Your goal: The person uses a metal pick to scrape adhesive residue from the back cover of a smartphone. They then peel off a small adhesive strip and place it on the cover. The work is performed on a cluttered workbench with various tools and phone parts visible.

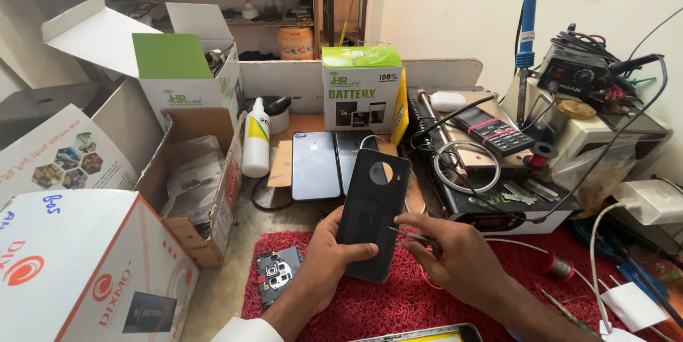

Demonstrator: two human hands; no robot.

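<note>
Red mat point(370, 306) lies open under the hands; boxes point(92, 271) crowd left, cables point(462, 164) tangle right

Phone-repair workshop — soldering station point(573, 72), battery boxes point(361, 89).

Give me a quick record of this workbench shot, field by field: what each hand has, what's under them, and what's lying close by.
left hand: holds a black phone back cover upright, round camera cutout at top
right hand: pinches metal tweezers, tip at the cover's right edge
surface: red mat
near left hand: small camera module board on the mat
behind cover: two dark phones lying flat, white squeeze bottle standing
right side: solder spool
</note>
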